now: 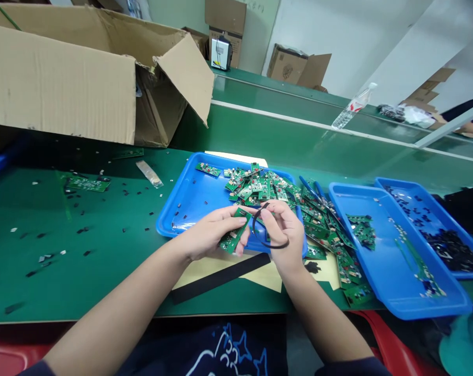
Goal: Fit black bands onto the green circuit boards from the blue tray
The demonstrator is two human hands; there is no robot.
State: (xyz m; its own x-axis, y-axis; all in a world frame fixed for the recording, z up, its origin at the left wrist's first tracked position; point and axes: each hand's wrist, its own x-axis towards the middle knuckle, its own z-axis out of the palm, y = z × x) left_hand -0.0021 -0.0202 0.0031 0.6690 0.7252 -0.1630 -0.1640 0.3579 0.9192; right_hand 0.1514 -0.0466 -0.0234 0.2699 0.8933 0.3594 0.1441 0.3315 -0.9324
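Left hand (205, 233) is gripping a board (233, 237) above the tray's (205, 197) near edge; right hand (286, 225) is pinching a thin strip (278, 246), likely needing care next.

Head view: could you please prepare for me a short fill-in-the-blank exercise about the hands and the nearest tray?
1. The left hand holds a green ______.
2. The thin strip in the right hand is coloured ______.
3. The tray nearest the hands is coloured ______.

Missing words: circuit board; black; blue.
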